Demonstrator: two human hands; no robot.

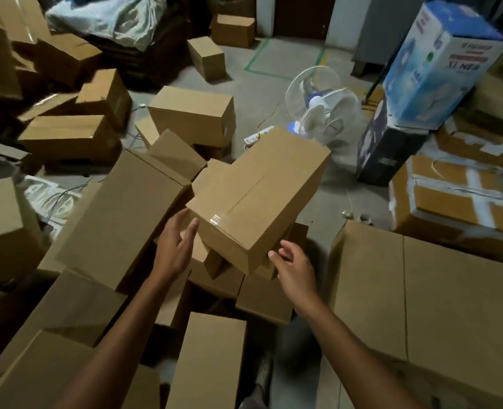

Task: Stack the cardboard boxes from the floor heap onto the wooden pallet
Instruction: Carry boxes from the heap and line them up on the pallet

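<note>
A long taped cardboard box lies tilted on top of the floor heap of plain brown boxes, in the middle of the view. My left hand is open beside the box's near left corner, fingertips touching or almost touching it. My right hand is open just below its near right edge, fingers spread, not gripping. Neither hand holds anything. No wooden pallet is visible to me.
A white floor fan stands behind the box, with a power strip and cables on the concrete floor. A blue printed carton leans on a dark one at right. Taped cartons and a large flat box fill the right side.
</note>
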